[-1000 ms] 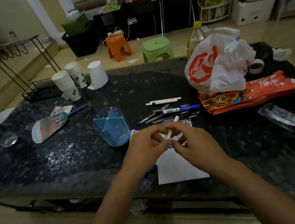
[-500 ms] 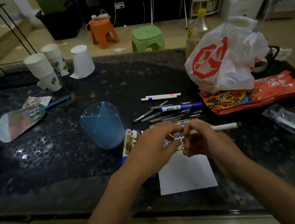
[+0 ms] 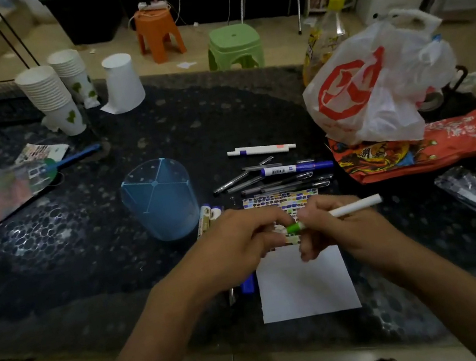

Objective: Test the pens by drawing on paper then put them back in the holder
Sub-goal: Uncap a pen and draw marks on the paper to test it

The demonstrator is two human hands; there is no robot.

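Head view shows your two hands meeting above one paper sheet: your right hand grips one white pen by its barrel, your left hand pinches its green end. One blue holder stands left. Loose pens overlap beyond; their count is unclear.

1 holder, 1 paper sheet, 3 cup stacks, 2 stools, approx. 10 loose pens.

Head view, close, down over table
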